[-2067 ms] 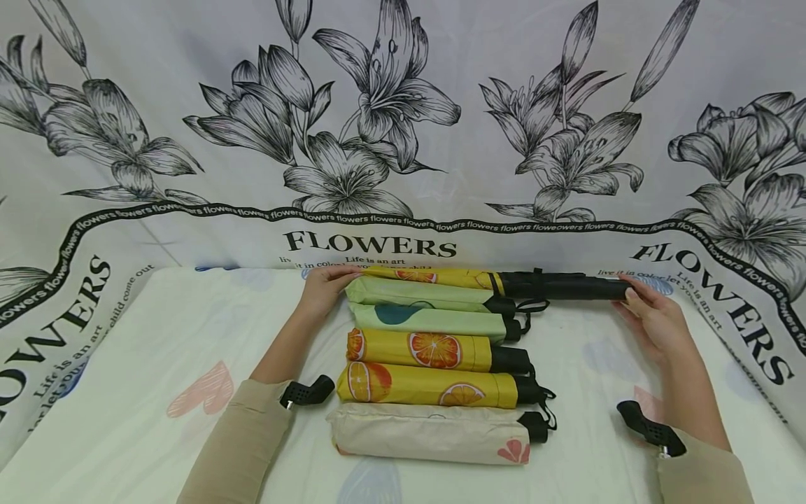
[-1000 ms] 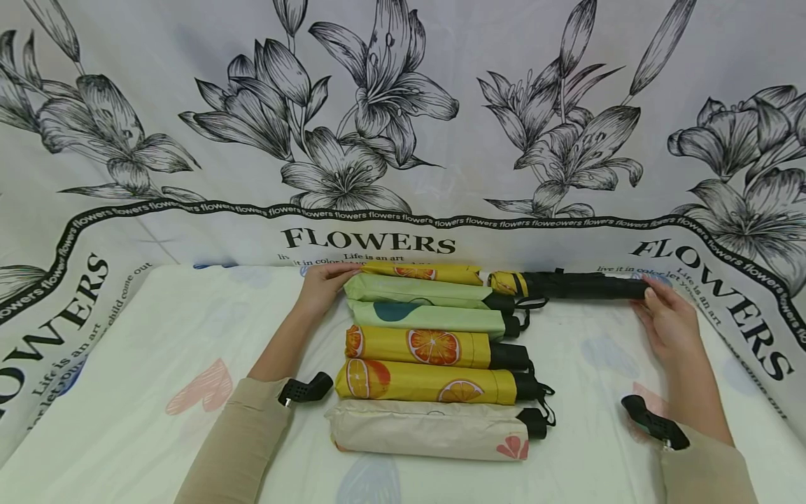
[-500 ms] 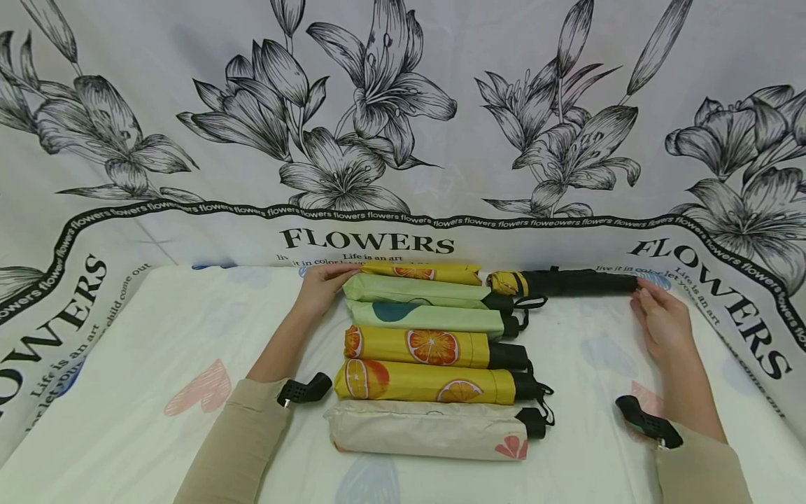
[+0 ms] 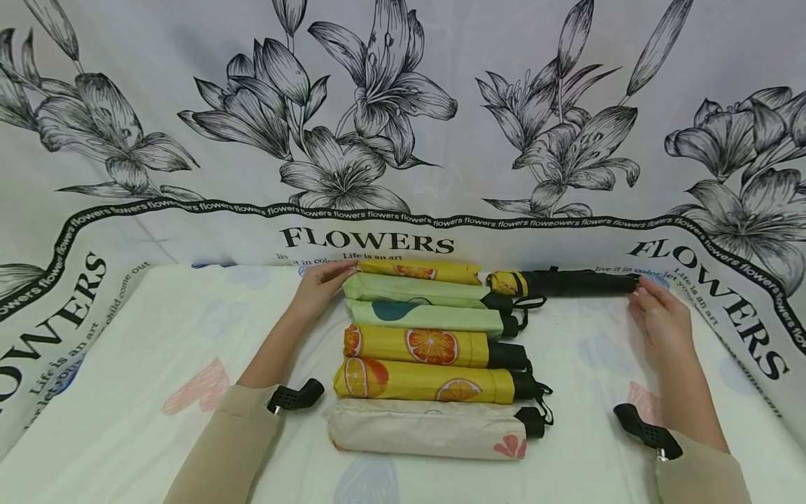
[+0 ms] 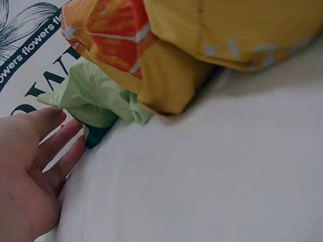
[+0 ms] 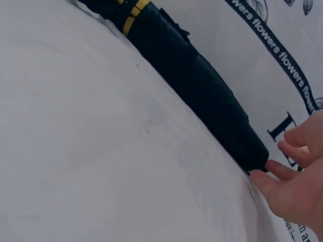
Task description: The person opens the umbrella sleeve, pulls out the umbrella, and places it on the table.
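A flat yellow umbrella sleeve (image 4: 434,271) with orange-slice print lies at the back of a row of umbrellas. To its right, a small gap away, lies a folded black umbrella (image 4: 567,283) with yellow at its left end. My left hand (image 4: 317,288) is at the sleeve's left end, fingers loosely extended; the left wrist view shows them beside the end of a light green umbrella (image 5: 93,96). At the black umbrella's right end is my right hand (image 4: 664,318). In the right wrist view its fingers are spread loosely, fingertips right at that end, not wrapped around it.
In front of the sleeve lie two light green umbrellas (image 4: 422,318), two yellow orange-print umbrellas (image 4: 403,381) and a cream umbrella (image 4: 428,430), their black handles pointing right. A white flower-printed cloth (image 4: 466,175) hangs behind the white-covered table (image 4: 252,434).
The black umbrella has slid right, out of the yellow sleeve, with my right hand, then back left slightly. Both hands' fingers now look loosened; my left hand has shifted slightly left.
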{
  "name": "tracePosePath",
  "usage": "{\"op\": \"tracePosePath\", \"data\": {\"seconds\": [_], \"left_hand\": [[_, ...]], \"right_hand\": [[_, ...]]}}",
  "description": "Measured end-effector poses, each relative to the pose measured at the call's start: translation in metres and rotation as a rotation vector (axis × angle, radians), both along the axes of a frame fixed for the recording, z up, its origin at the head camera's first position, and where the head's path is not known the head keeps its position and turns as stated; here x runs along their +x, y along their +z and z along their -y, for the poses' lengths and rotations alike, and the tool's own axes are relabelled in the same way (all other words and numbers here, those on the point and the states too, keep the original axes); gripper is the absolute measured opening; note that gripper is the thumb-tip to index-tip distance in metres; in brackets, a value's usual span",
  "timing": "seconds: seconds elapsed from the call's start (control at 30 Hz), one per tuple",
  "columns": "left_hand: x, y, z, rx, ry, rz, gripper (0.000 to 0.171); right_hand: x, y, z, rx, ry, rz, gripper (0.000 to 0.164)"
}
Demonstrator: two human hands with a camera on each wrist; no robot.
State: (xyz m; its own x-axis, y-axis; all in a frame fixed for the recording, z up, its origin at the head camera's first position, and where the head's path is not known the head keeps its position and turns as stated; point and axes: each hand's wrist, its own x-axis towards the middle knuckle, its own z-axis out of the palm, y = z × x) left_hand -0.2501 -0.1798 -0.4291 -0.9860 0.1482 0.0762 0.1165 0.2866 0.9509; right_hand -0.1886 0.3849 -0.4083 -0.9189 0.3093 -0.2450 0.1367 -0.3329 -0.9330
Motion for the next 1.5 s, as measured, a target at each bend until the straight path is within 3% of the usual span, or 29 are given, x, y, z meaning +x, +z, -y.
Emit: {"op": "tracePosePath", "data": {"seconds": [0.17, 0.4, 0.6, 0.97, 1.23, 1.5], "left_hand": [[0.011, 0.003, 0.009, -0.077, -0.008, -0.016, 0.040], [0.027, 0.004, 0.014, -0.091, -0.004, 0.023, 0.045], [0.035, 0.005, 0.010, -0.053, -0.013, 0.022, 0.049], [0.035, -0.003, 0.004, -0.058, -0.023, -0.043, 0.043], [0.034, -0.009, 0.001, 0.004, 0.019, -0.125, 0.038], [0.036, -0.011, -0.002, -0.004, 0.086, -0.159, 0.033]], "right_hand": [[0.002, 0.006, 0.008, 0.079, 0.010, 0.022, 0.057], [0.000, 0.015, 0.029, 0.231, 0.010, 0.002, 0.057], [-0.002, 0.023, 0.054, 0.398, 0.051, -0.001, 0.053], [0.000, 0.020, 0.082, 0.708, 0.202, -0.113, 0.051], [0.006, 0.018, 0.092, 0.729, 0.279, -0.243, 0.049], [0.005, 0.013, 0.110, 0.841, 0.409, -0.305, 0.046]]}}
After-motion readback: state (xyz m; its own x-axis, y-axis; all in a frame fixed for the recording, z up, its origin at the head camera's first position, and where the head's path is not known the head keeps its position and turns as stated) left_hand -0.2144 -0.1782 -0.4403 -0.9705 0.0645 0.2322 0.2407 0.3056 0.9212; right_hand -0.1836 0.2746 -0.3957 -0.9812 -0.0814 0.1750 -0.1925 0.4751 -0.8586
